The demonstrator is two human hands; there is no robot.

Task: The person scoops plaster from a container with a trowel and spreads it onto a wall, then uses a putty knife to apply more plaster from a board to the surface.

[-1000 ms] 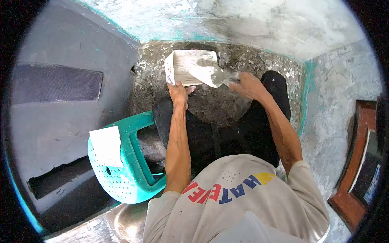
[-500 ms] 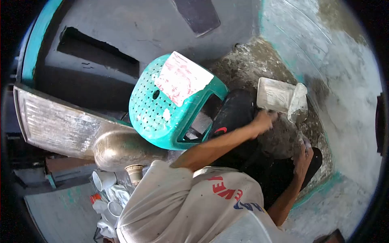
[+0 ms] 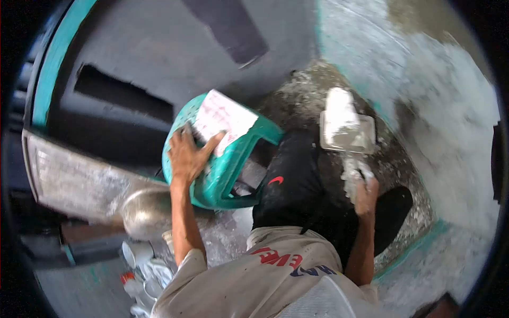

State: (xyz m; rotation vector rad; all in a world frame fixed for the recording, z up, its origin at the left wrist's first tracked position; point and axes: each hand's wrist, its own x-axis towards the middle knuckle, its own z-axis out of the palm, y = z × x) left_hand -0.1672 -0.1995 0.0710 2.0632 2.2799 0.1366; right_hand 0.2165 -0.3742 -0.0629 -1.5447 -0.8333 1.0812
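Observation:
My left hand (image 3: 189,155) rests on the seat of a teal plastic stool (image 3: 225,159), fingers spread, touching the white sheet (image 3: 221,117) that lies on it. My right hand (image 3: 365,195) grips the handle of a trowel (image 3: 352,172) coated in grey-white cement. Just beyond the trowel lies a white rectangular tray (image 3: 344,127) of cement mix on the rough floor. My dark trouser legs (image 3: 294,185) are bent between the stool and the tray.
A grey wall with a dark slot (image 3: 122,98) stands behind the stool. A plastered, teal-edged wall (image 3: 424,85) curves round the right. A metal sink basin (image 3: 143,212) and several white cups (image 3: 140,265) are at lower left.
My left hand left the tray and came onto the stool's seat. My right hand moved up toward the tray with the trowel. The view swung slightly left.

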